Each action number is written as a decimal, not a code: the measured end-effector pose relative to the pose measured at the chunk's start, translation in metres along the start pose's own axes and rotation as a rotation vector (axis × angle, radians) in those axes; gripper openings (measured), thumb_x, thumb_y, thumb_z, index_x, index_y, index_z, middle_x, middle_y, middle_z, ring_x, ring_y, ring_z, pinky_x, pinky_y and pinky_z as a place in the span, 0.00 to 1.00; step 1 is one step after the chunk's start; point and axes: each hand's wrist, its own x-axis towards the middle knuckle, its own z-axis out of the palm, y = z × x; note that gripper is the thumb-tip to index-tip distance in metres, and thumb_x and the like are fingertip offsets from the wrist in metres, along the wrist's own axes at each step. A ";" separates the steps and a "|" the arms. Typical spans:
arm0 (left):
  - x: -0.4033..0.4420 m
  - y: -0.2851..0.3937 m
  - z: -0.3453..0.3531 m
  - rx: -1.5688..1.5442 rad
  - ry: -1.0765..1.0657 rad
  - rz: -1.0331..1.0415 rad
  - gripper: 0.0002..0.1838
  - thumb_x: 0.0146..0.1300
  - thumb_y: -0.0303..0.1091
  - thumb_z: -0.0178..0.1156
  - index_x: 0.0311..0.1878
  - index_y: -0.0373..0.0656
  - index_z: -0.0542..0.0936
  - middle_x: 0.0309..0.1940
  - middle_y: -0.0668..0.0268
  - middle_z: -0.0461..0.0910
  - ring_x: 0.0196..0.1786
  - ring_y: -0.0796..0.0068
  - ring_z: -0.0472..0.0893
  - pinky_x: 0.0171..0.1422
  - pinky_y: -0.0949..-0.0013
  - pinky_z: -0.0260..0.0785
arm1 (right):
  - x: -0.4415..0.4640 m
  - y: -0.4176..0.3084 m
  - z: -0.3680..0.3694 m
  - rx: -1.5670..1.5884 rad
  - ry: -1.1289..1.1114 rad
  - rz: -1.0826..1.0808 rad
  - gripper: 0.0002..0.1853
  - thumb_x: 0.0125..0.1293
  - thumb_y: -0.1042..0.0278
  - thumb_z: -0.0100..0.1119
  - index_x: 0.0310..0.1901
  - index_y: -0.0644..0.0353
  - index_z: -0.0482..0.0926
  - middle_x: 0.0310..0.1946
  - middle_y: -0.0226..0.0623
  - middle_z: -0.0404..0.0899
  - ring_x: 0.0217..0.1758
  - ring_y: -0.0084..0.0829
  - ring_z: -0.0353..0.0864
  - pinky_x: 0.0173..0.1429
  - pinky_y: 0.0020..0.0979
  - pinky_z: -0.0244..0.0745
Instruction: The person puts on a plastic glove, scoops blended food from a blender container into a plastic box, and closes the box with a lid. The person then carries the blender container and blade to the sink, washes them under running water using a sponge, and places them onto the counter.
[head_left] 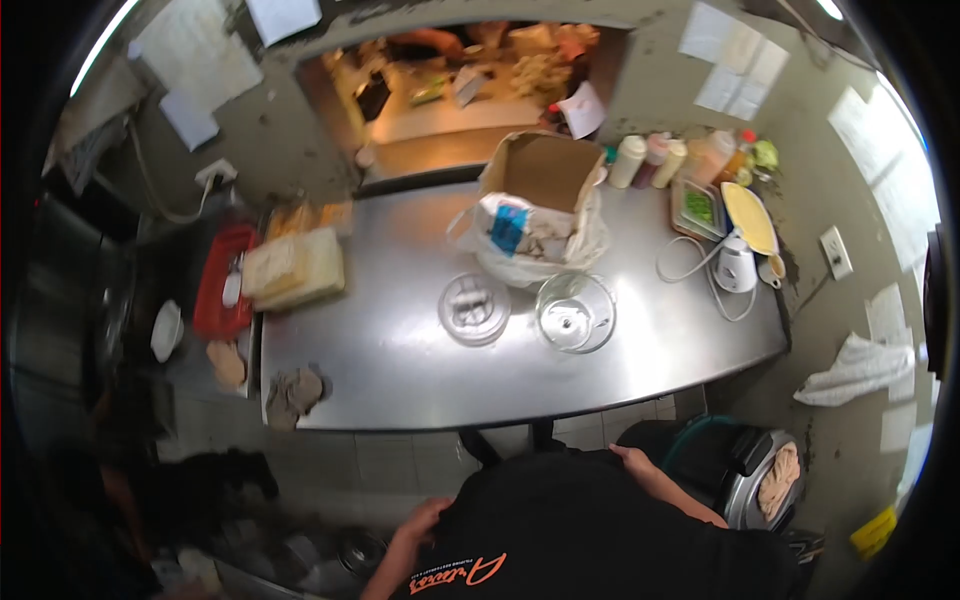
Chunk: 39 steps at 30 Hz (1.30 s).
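Observation:
My left hand (424, 522) is low in the view, against the left side of my black shirt (600, 520). On the shirt's other side, my right hand (640, 467) touches the cloth near its edge. The fingers of both hands are partly hidden by the shirt, and I cannot make out whether they grip it. Ahead on the steel table (400, 380) stand a clear blender jar (576, 313) and a round clear container (474, 310). Behind them is a plastic bag (590, 235) around an open cardboard box (545, 170).
Wrapped bread (293, 268) and a red tray (225, 280) lie left, above a crumpled cloth (296, 395). Sauce bottles (628, 162), a container of chopped greens (698, 208) and a white corded blender base (737, 265) stand right. A bin (745, 485) is beside me.

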 end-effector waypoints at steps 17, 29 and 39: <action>0.117 -0.201 -0.036 -0.203 0.581 -0.131 0.31 0.62 0.58 0.49 0.52 0.39 0.78 0.54 0.52 0.78 0.56 0.56 0.77 0.60 0.61 0.64 | 0.057 0.014 0.000 -0.773 0.270 -0.399 0.28 0.69 0.45 0.50 0.38 0.71 0.78 0.36 0.51 0.79 0.37 0.44 0.76 0.45 0.41 0.69; 0.101 -0.026 0.004 -0.501 0.587 0.034 0.34 0.62 0.62 0.50 0.57 0.40 0.76 0.58 0.49 0.75 0.59 0.57 0.76 0.63 0.60 0.62 | 0.131 0.014 -0.018 -0.326 -0.218 -0.432 0.10 0.61 0.68 0.58 0.33 0.68 0.81 0.23 0.30 0.78 0.27 0.19 0.73 0.32 0.27 0.66; 0.126 0.007 -0.060 0.289 0.695 0.329 0.35 0.62 0.61 0.53 0.56 0.36 0.77 0.52 0.50 0.79 0.55 0.56 0.79 0.55 0.59 0.69 | 0.118 -0.020 0.018 -0.613 -0.071 -0.524 0.10 0.61 0.68 0.59 0.34 0.68 0.82 0.23 0.32 0.79 0.28 0.19 0.76 0.32 0.27 0.68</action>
